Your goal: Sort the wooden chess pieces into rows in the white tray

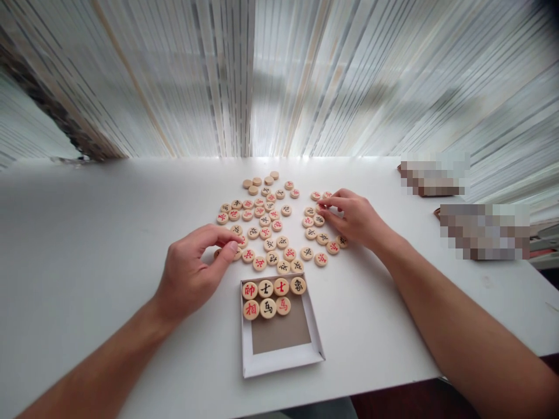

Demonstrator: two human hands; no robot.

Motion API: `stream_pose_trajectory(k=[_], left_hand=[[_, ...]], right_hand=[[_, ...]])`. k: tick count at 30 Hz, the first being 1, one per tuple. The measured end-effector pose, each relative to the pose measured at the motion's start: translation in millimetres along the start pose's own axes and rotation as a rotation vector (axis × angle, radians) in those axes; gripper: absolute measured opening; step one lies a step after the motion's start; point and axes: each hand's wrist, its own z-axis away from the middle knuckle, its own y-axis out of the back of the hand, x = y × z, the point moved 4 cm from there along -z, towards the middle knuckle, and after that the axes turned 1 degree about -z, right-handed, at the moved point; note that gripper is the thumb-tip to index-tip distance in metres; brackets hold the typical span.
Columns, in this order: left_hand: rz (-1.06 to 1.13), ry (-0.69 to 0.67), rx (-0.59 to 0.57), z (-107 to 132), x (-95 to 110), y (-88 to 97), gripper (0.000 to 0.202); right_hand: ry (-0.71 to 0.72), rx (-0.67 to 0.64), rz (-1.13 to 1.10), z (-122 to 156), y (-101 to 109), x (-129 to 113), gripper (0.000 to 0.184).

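Note:
Many round wooden xiangqi pieces with red or black characters lie spread over a white table. At the left of the spread, my left hand has thumb and forefinger pinched at the edge of a red-marked xiangqi piece. On the right side, my right hand has fingertips closed about another red-marked xiangqi piece, partly hidden by the fingers. In front of me sits a shallow white box. Two rows of pieces stand face up in it, the lower row ending with a red-marked piece.
Several blank-looking pieces lie at the far end of the spread. Two blurred-out objects rest on the table's right side. A striped curtain hangs along the back edge. The near table edge runs just beyond the box.

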Motion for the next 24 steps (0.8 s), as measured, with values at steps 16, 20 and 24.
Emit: stream_pose_trajectory(k=[16,20,24], left_hand=[[0.073,-0.062,-0.018,4,9,-4.1,0.013],[0.235,0.040,-0.047,6,7,-8.6,0.014],[0.380,0.085,-0.067,9,8,-13.6,0.021]], right_hand=[[-0.254,0.183,-0.612,12,16,-51,0.025],[-0.314,-0.047,-0.992,28,-2,-100,0.035],[-0.308,-0.194,-1.176,36,-12,-131,0.033]])
